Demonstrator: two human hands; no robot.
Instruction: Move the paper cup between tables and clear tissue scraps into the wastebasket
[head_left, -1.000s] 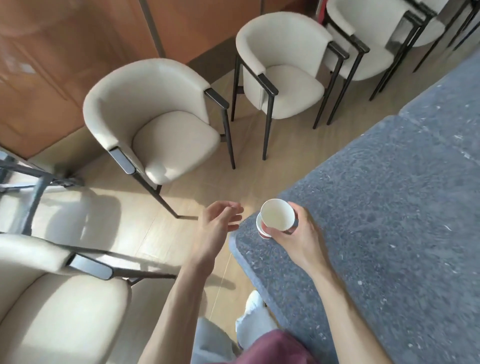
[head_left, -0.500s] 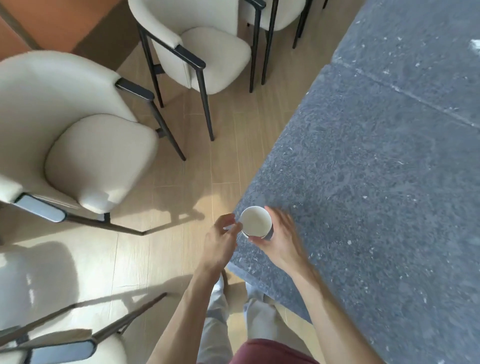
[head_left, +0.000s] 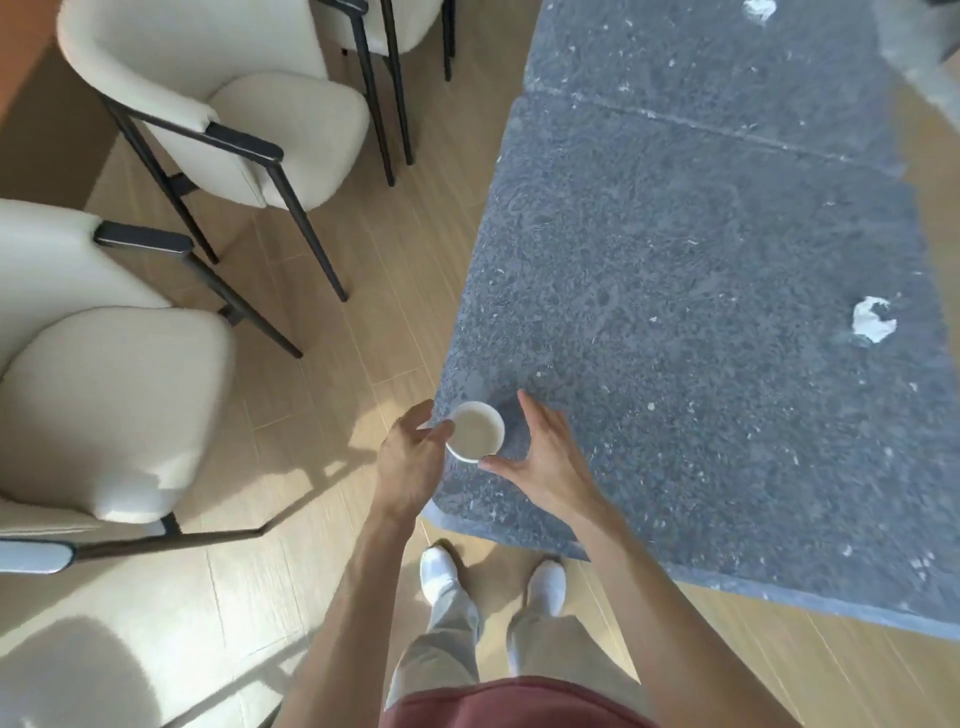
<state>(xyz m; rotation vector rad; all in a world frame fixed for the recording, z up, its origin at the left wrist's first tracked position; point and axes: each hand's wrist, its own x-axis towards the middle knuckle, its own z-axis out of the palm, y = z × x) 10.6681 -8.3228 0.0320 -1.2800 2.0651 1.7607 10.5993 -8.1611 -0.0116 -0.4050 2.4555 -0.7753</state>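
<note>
A white paper cup (head_left: 475, 431) is upright at the near left corner of the grey speckled table (head_left: 675, 291). My left hand (head_left: 410, 457) comes in from the floor side, its thumb and fingers curled against the cup's left wall. My right hand (head_left: 543, 452) is to the right of the cup with fingers spread and straight, only the thumb tip near the rim. A crumpled white tissue scrap (head_left: 875, 323) lies on the table at the right. Another tissue scrap (head_left: 759, 8) lies at the far top edge.
Cream armchairs with black frames stand on the wooden floor to the left, one chair (head_left: 104, 405) near and another chair (head_left: 244, 114) further back. A seam (head_left: 717, 130) divides the near table from a second grey table beyond. My white shoes (head_left: 439, 571) are by the table corner.
The view swung right and down along the table. My right hand let go of the cup and spread open, while my left hand closed in on the cup's left side.
</note>
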